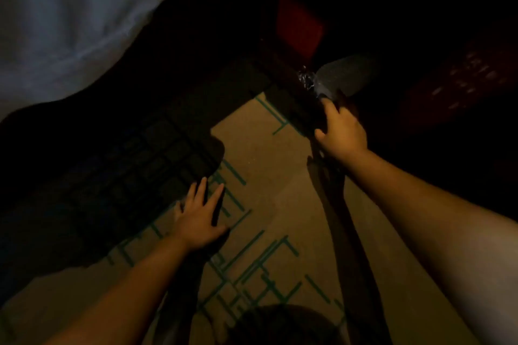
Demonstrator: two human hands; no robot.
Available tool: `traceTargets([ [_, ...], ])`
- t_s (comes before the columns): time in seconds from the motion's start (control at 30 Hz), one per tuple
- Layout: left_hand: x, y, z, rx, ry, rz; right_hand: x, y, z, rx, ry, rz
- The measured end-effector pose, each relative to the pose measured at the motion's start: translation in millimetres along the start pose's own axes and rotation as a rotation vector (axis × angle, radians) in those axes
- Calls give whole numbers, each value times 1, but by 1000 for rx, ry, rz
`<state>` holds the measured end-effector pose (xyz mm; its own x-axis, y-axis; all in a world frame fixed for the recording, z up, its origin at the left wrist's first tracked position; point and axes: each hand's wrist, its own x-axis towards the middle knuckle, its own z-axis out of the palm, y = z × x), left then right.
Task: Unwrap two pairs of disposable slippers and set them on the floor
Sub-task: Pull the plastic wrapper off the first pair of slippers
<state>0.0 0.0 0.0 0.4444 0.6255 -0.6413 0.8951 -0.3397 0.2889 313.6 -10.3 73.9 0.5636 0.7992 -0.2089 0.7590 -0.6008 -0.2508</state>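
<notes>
The room is dim, and only a patch of tan floor point(269, 165) with thin green line patterns is lit; the lines read as a geometric print, not as legible writing. At about one o'clock from the middle of the view, the right hand point(340, 131) reaches forward into shadow, its grip curled round the near end of a wrapped slipper point(347, 75), a pale grey oval with a dotted, woven-looking sole. Crinkled clear plastic wrap point(307, 80) glints just left of the slipper's near end, touching it. Whether one slipper or a pair is inside the wrap cannot be told in this light. The slipper sits at the edge of a dark recess; what carries it is hidden in shadow.

At about seven o'clock, the left hand point(200, 218) lies flat on the floor with fingers straight and spread, holding nothing, its fingertips at the edge of a darker area with a faint grid texture point(145, 165).

A soft white fabric sheet point(70, 14), smooth with gentle folds, fills the ten to eleven o'clock corner. A red rectangular shape point(298, 25) shows at twelve o'clock, too dark to identify. At two to three o'clock a dark reddish surface bears pale blurred marks point(462, 78), unreadable. No brand or label can be read anywhere.
</notes>
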Motion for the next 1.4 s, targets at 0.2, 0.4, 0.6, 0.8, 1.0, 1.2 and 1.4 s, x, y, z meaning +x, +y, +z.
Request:
traceTargets([
  [0.2,10,3,20,139,66,-26,50,11,19,-126,-113,-81],
  [0.4,11,3,17,150,28,-23,40,9,22,-250,-4,-149],
  [0.6,9,9,13,81,37,-40,13,2,11,-279,91,-273],
  [0.8,13,68,-22,-837,80,-53,-29,-17,20,-260,131,-403],
  [1.0,13,108,-81,-1818,-167,-111,-80,-51,22,-162,121,-599],
  [1.2,-21,81,-70,-1820,54,-207,-119,-69,16,137,-167,-643],
  [1.4,-77,56,-60,-2040,56,-201,-152,-82,3,1066,-354,328],
])
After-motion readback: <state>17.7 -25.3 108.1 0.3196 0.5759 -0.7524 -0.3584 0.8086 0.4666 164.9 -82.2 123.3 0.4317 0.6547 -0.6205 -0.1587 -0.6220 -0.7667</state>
